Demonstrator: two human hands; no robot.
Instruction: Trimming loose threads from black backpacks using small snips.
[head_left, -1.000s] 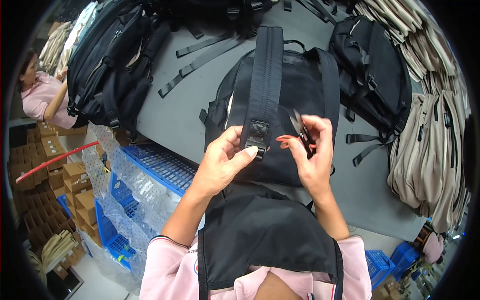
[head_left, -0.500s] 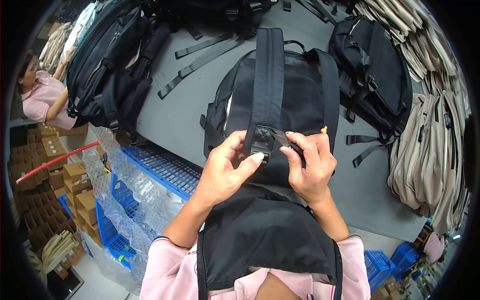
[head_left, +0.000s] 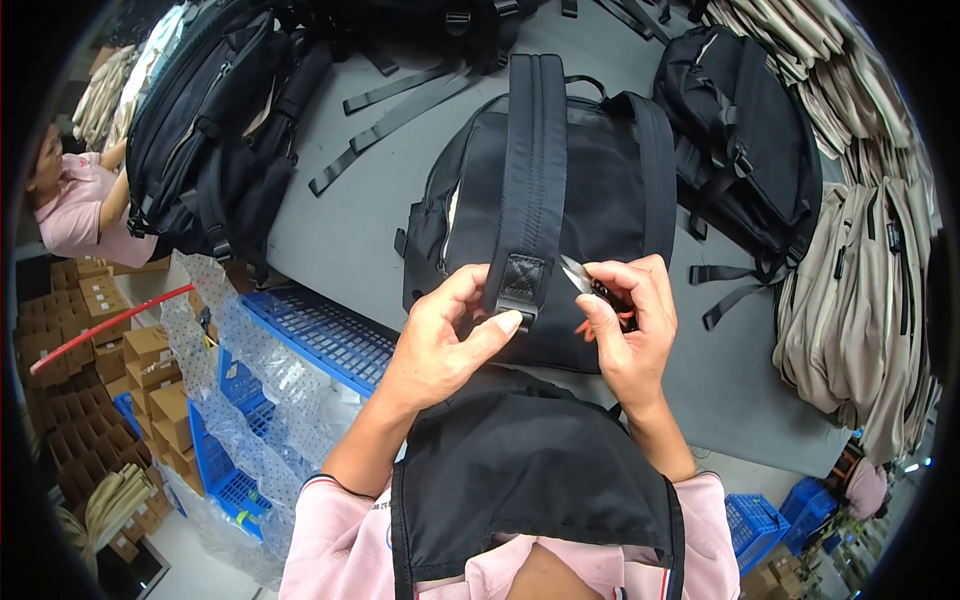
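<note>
A black backpack point(head_left: 478, 175) lies on the grey table in front of me, its padded shoulder straps facing up. My left hand point(head_left: 435, 340) is closed on the lower end of the left shoulder strap point(head_left: 536, 165), thumb on the black plastic buckle point(head_left: 517, 305) under a stitched square patch. Just right of that patch, my right hand point(head_left: 640, 320) grips a pair of thread snips point(head_left: 575, 273). Their metal blades point up and left, apart from the strap. Something orange-red shows under the fingers by the snips. The left fingertips are hidden behind the strap.
Other black backpacks lie at the left point(head_left: 215, 130) and right point(head_left: 745, 150) of the grey table point(head_left: 350, 225). Beige bags point(head_left: 850, 310) are piled along the right edge. A blue plastic crate point(head_left: 325, 335) stands at the left, near cardboard boxes. A person in pink stands far left.
My right hand has drawn slightly back and turned, so the snips' blades now stand clear of the strap's edge. My left hand keeps its hold by the buckle.
</note>
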